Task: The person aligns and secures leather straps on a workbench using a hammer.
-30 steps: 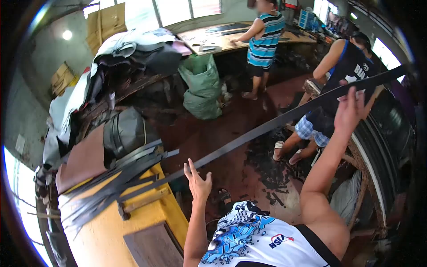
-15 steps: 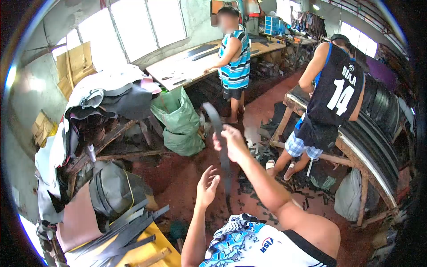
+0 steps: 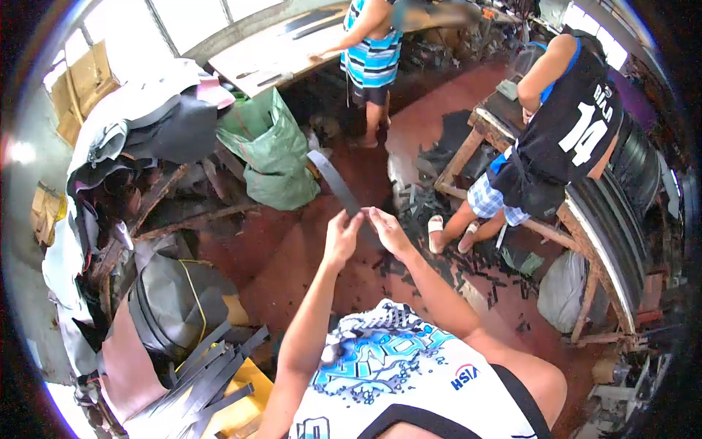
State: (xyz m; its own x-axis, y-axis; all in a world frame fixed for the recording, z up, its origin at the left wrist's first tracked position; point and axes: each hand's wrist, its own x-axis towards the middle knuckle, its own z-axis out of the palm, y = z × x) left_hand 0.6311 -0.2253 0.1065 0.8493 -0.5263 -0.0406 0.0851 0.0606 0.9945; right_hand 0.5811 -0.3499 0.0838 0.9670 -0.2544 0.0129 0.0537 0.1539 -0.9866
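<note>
A dark grey, flat, flexible strip rises up and to the left from my hands, its free end slightly curved. Near its lower end my left hand is closed on it. My right hand is right beside, fingers pinched together and meeting the left fingertips at the strip's edge. Its grip there is partly hidden. Whatever part of the strip lies beyond the fingers does not show.
Loose dark strips lie at the lower left by a rolled grey sheet. A green sack stands ahead. One person is at a long table; another leans over a wooden rack. Scraps litter the floor.
My left hand, open before, has come up and closed on the strip. My right hand has moved to its lower end. The view has tilted downward.
</note>
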